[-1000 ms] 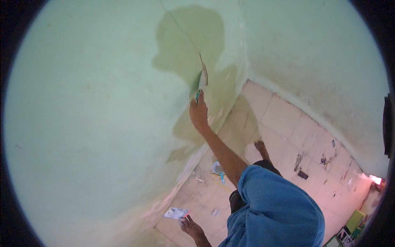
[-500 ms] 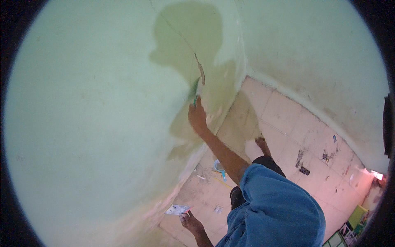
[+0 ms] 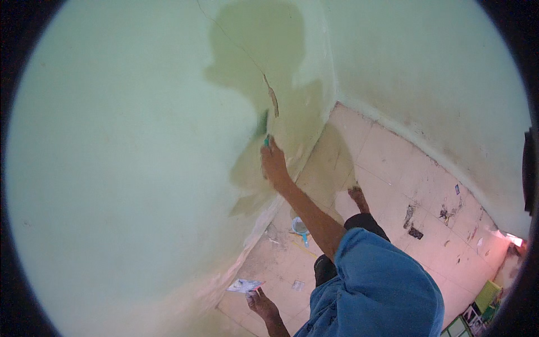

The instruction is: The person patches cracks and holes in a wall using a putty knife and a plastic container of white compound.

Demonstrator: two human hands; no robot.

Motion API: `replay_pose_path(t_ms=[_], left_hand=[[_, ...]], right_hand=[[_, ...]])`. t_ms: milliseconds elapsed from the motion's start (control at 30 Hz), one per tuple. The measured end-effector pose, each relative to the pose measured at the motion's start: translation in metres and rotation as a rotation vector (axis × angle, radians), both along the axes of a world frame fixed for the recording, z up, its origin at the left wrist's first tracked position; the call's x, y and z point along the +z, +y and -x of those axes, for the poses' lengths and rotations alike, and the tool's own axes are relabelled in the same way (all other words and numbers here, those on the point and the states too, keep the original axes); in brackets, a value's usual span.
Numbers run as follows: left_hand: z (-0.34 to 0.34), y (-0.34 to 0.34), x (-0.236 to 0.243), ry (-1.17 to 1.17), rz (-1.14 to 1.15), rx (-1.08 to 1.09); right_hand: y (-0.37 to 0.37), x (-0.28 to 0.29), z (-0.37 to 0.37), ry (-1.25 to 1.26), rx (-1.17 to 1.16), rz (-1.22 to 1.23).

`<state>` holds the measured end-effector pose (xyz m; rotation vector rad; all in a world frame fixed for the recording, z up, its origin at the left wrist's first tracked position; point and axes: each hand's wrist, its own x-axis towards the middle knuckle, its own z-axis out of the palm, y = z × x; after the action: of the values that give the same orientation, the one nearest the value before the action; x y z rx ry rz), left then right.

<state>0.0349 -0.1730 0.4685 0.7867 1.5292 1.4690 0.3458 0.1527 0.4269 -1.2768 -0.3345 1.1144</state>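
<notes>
My right hand (image 3: 273,163) is closed on the green handle of a putty knife (image 3: 264,123), its thin blade flat to the pale green wall (image 3: 140,168). The blade lies just below and left of the lower end of an open brownish crack (image 3: 273,100), which thins to a hairline running up and left. Low at the left of my body, my left hand (image 3: 263,305) grips a flat plate (image 3: 242,286) with whitish paste on it, held near the foot of the wall. The fingers partly cover its edge.
A light blue mug-like container (image 3: 300,226) stands on the tiled floor (image 3: 370,157) by the wall. Dark scraps (image 3: 415,232) and a small blue packet (image 3: 457,189) lie farther right. My bare foot (image 3: 356,195) is near the corner. A green-framed thing (image 3: 459,327) sits lower right.
My right hand and the putty knife have shifted slightly down and away from the crack's lower end. My left hand and the plate stay nearly in place.
</notes>
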Motion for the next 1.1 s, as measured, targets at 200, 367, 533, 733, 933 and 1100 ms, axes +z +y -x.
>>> replay_pose_path(t_ms=[200, 367, 533, 733, 933, 1100], left_hand=[[0.015, 0.014, -0.022, -0.019, -0.065, -0.14], [0.005, 0.008, -0.013, -0.044, -0.024, -0.107], [-0.002, 0.008, -0.015, -0.056, 0.02, -0.054], [-0.013, 0.024, -0.006, -0.006, 0.01, -0.033], [-0.02, 0.025, 0.0, -0.023, -0.075, -0.093], [-0.019, 0.026, -0.008, -0.022, -0.041, -0.04]], right_hand=[[-0.014, 0.057, -0.013, -0.496, -0.151, -0.041], [0.01, 0.068, -0.014, -0.716, -0.366, -0.153], [-0.001, 0.076, -0.015, -0.71, -0.212, -0.11], [-0.002, 0.107, -0.031, -0.517, -0.095, -0.074], [0.005, 0.104, -0.004, -0.653, -0.241, -0.08], [0.035, 0.088, -0.044, -0.509, -0.235, 0.021]])
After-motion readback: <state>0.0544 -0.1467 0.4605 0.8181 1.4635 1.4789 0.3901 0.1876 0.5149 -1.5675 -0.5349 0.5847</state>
